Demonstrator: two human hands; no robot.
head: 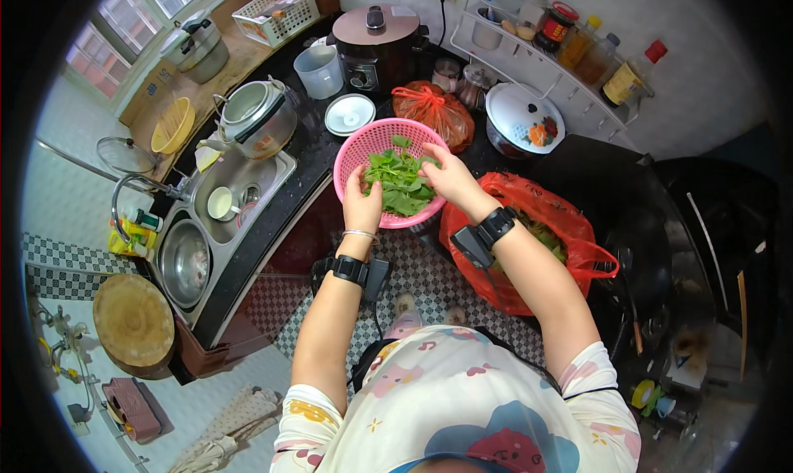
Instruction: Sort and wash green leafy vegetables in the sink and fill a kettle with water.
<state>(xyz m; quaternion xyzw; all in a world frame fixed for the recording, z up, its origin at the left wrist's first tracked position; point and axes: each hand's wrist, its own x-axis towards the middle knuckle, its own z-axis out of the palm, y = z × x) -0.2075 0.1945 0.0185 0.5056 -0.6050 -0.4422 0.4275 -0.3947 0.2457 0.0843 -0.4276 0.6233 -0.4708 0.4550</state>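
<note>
A pink plastic colander [351, 152] holding green leafy vegetables [399, 182] stands at the counter's edge, before me. My left hand [363, 198] is over the colander's left side, fingers apart at the edge of the leaves. On the right, my right hand [445, 174] reaches over the rim, its fingertips at some leaves; whether they pinch any cannot be made out. Close to my right forearm, an open red plastic bag [474, 275] has more greens [548, 237] inside. Behind the colander sit a tied red bag [432, 110] and a white round lid [350, 115].
At left is a double sink [282, 170] with a faucet [124, 194], a metal bowl [184, 259] and a mug [221, 203]. A kettle [263, 123], electric cooker [378, 51] and lidded enamel pot [517, 110] stand behind. A wok [644, 244] is at right.
</note>
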